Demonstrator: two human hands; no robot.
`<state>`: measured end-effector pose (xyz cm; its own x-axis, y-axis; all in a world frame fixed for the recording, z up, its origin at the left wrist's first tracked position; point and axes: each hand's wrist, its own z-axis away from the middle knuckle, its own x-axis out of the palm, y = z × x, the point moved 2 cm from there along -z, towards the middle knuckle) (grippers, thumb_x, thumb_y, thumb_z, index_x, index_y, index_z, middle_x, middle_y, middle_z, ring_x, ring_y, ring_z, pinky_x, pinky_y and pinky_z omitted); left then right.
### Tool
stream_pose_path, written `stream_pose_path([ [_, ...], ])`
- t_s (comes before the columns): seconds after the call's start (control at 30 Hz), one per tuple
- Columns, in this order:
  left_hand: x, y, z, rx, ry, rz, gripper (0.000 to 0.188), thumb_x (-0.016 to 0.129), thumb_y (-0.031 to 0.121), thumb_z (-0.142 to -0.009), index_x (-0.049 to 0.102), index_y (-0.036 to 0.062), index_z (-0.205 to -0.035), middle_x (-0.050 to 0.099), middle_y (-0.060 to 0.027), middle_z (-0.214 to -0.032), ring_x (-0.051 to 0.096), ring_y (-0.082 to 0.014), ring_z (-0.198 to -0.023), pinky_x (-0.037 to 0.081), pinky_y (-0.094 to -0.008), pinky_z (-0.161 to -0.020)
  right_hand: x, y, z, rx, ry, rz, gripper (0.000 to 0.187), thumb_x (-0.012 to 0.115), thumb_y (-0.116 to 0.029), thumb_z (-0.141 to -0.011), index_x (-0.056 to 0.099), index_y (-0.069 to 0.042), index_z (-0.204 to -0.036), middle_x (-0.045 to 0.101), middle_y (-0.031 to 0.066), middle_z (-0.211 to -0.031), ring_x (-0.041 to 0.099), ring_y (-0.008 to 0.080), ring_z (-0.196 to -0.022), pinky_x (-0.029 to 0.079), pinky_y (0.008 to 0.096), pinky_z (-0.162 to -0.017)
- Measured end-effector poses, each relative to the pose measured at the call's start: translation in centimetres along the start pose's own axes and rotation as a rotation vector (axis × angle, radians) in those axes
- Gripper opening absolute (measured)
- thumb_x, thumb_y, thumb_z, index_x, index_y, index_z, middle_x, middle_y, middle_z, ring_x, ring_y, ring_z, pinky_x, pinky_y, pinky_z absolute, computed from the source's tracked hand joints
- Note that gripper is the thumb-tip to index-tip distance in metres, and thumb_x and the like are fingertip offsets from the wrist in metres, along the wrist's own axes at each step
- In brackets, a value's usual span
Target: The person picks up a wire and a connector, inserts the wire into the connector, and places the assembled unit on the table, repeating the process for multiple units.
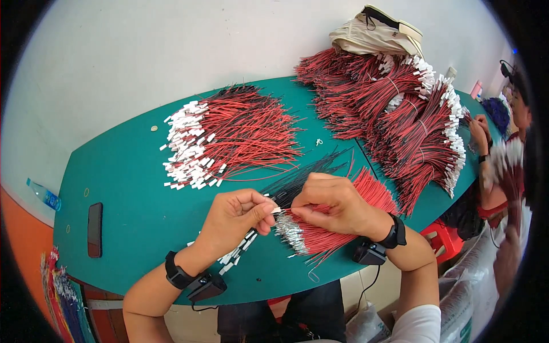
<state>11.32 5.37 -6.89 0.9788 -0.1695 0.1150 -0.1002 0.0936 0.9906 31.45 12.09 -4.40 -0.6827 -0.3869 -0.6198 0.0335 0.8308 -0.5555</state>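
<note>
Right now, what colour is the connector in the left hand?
The connector is white, clearest in the head view.

Small white rectangular plastic connector (277,210), held in midair, slightly tilted. Thin reddish insulated wire (287,209), roughly level, at connector's right end; insertion unclear.

Finding no words or numbers clear enough for reading. Seeing blue label (52,200) wrapping around clear bottle (38,189) at far left, showing letters too small for making out. Spotting tiny dark mark (394,34) on cream cloth bag (366,40) up top, looking too small too. Noticing green print (461,333) on pale plastic sack (466,297) at lower right, looking blurry.
</note>
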Motion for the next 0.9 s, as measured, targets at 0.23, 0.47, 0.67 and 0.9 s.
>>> stream_pose_path([
  [0.23,0.4,-0.2,-0.3,0.034,-0.005,0.0,0.014,0.059,0.009,-0.095,0.064,-0.0031,-0.098,0.067,-0.008,-0.08,0.063,-0.0112,-0.066,0.053,-0.0238,-0.061,-0.1,0.1,0.1,0.026,-0.023,-0.017,0.01,0.071,-0.002,-0.075,0.064,-0.003,-0.081,0.06,0.0083,-0.074,0.057,0.0257,-0.071,0.046,0.0357,-0.063],
  [0.47,0.7,-0.6,-0.6,0.043,-0.009,0.014,0.013,0.059,0.008,-0.095,0.064,-0.0038,-0.098,0.067,-0.0088,-0.081,0.064,-0.0118,-0.067,0.053,-0.0239,-0.062,0.2,0.4,0.4,0.026,-0.005,-0.103,0.009,0.071,-0.002,-0.076,0.063,-0.003,-0.081,0.058,0.0083,-0.071,0.055,0.0267,-0.067,0.045,0.0361,-0.06],
  [0.67,1.4,-0.3,-0.3,0.044,-0.009,-0.023,0.012,0.059,0.007,-0.095,0.064,-0.0044,-0.097,0.067,-0.0093,-0.08,0.063,-0.0123,-0.067,0.052,-0.0238,-0.061,0.3,0.1,0.3,-0.052,0.0,-0.067,0.01,0.072,-0.001,-0.076,0.068,-0.004,-0.084,0.055,0.0066,-0.065,0.053,0.0232,-0.062,0.041,0.0336,-0.056],
  [0.9,1.9,-0.1,0.1,0.063,-0.006,-0.032,0.012,0.059,0.006,-0.095,0.064,-0.0046,-0.095,0.066,-0.0086,-0.079,0.062,-0.0119,-0.066,0.052,-0.0239,-0.061,0.2,-0.3,0.6,-0.091,0.011,-0.02,0.011,0.073,-0.003,-0.076,0.068,-0.004,-0.085,0.054,0.0067,-0.065,0.053,0.0236,-0.061,0.041,0.0347,-0.055],
])
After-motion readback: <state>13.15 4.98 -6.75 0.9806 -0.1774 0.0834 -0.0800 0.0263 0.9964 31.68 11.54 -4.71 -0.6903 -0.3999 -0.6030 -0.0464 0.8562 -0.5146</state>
